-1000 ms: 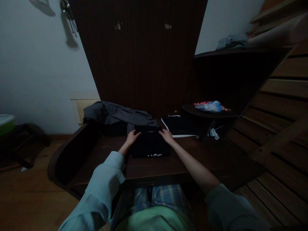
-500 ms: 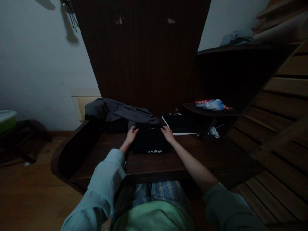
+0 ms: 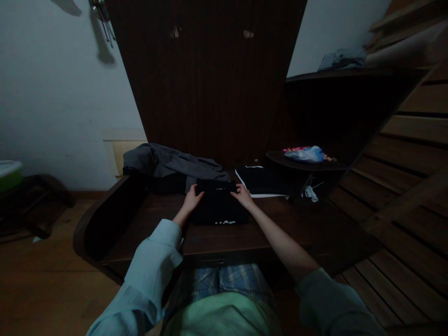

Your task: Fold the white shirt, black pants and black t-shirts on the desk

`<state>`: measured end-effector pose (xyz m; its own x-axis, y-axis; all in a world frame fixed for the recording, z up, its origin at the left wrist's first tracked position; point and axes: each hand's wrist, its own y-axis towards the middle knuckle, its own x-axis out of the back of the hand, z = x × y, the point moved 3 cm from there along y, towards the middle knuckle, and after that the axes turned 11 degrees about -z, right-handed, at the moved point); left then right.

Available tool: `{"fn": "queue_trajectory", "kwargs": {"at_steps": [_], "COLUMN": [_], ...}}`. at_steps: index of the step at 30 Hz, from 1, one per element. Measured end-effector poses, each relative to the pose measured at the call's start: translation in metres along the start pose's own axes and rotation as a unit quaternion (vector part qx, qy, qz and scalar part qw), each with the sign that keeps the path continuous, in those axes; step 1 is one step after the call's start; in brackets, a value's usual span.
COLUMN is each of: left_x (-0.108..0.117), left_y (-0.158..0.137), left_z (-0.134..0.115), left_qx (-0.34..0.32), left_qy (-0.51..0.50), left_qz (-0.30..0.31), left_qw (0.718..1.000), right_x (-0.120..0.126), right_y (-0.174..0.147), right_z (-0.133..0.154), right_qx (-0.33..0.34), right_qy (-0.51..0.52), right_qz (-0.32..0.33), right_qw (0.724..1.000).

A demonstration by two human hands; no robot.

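Observation:
A folded black shirt (image 3: 220, 205) with white lettering near its front edge lies on the dark wooden bench. My left hand (image 3: 192, 198) pinches its far left corner between thumb and fingers. At the far right corner, my right hand (image 3: 242, 196) is closed on the cloth in the same way. Just behind the shirt is a crumpled grey garment (image 3: 175, 161). To the right of my right hand lies another folded black garment (image 3: 262, 179) with white edging.
The bench (image 3: 217, 242) has a raised, curved left end (image 3: 87, 228). On a small shelf at right sits a blue-and-white plastic bag (image 3: 308, 154). Wooden slats (image 3: 402, 186) rise along the right side. A green tub (image 3: 10, 175) stands on a stool at far left.
Both hands have shifted slightly inward along the shirt's far edge. The shirt remains in nearly the same place.

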<state>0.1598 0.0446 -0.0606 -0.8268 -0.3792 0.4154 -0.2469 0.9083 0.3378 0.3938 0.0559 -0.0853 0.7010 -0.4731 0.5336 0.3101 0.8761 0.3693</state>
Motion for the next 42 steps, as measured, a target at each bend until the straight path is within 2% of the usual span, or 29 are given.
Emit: {"fn": "queue_trajectory", "kwargs": {"at_steps": [2,3,4,5,7,10,13,14,15,17,19,21,23,25,28,31,36,37,39,41,42], "left_x": [0.010,0.015,0.018,0.020,0.020,0.029,0.045,0.053,0.061,0.078,0.091,0.095,0.087,0.070,0.044,0.029,0.018,0.017,0.018,0.027,0.035], "left_y": [-0.019,-0.032,-0.047,-0.063,-0.096,-0.122,-0.123,-0.119,-0.114,-0.101,-0.091,-0.091,-0.102,-0.116,-0.130,-0.130,-0.113,-0.108,-0.096,-0.083,-0.078], "left_z": [-0.016,-0.028,-0.040,-0.050,-0.063,-0.066,-0.058,-0.055,-0.050,-0.042,-0.037,-0.036,-0.038,-0.039,-0.037,-0.036,-0.046,-0.047,-0.047,-0.042,-0.038], "left_qx": [-0.040,-0.116,-0.192,-0.262,-0.364,-0.404,-0.406,-0.404,-0.400,-0.379,-0.350,-0.338,-0.350,-0.363,-0.343,-0.306,-0.240,-0.218,-0.132,0.013,0.095], "left_qy": [0.015,0.040,0.054,0.061,0.108,0.210,0.245,0.240,0.235,0.241,0.266,0.270,0.251,0.243,0.267,0.293,0.329,0.317,0.246,0.089,-0.015], "left_qz": [-0.013,-0.016,0.011,0.071,0.208,0.251,0.271,0.279,0.282,0.255,0.200,0.164,0.167,0.192,0.201,0.186,0.163,0.164,0.157,0.110,0.071], "left_qw": [0.999,0.992,0.980,0.960,0.902,0.854,0.837,0.837,0.840,0.856,0.875,0.886,0.887,0.879,0.878,0.887,0.899,0.908,0.947,0.990,0.993], "right_x": [0.003,0.005,0.007,0.009,0.015,0.027,0.043,0.051,0.059,0.072,0.079,0.083,0.083,0.082,0.077,0.068,0.044,0.039,0.033,0.030,0.029], "right_y": [-0.003,-0.005,-0.007,-0.009,-0.016,-0.037,-0.075,-0.089,-0.103,-0.129,-0.149,-0.157,-0.153,-0.141,-0.120,-0.104,-0.089,-0.087,-0.083,-0.080,-0.078], "right_z": [0.005,0.008,0.012,0.016,0.024,0.035,0.042,0.045,0.047,0.050,0.049,0.048,0.046,0.045,0.042,0.035,0.025,0.025,0.026,0.028,0.029], "right_qx": [0.023,0.035,0.047,0.057,0.068,0.056,0.063,0.078,0.095,0.110,0.087,0.048,0.026,0.025,0.024,-0.003,-0.088,-0.102,-0.125,-0.137,-0.137], "right_qy": [-0.030,-0.042,-0.054,-0.066,-0.095,-0.143,-0.167,-0.173,-0.176,-0.145,-0.087,-0.029,0.015,0.045,0.078,0.125,0.180,0.180,0.171,0.147,0.132], "right_qz": [0.021,0.035,0.050,0.063,0.082,0.137,0.225,0.227,0.217,0.238,0.289,0.318,0.300,0.255,0.192,0.164,0.154,0.146,0.129,0.124,0.127], "right_qw": [0.999,0.998,0.996,0.994,0.990,0.979,0.958,0.955,0.955,0.954,0.949,0.946,0.953,0.966,0.978,0.978,0.967,0.967,0.969,0.972,0.974]}}
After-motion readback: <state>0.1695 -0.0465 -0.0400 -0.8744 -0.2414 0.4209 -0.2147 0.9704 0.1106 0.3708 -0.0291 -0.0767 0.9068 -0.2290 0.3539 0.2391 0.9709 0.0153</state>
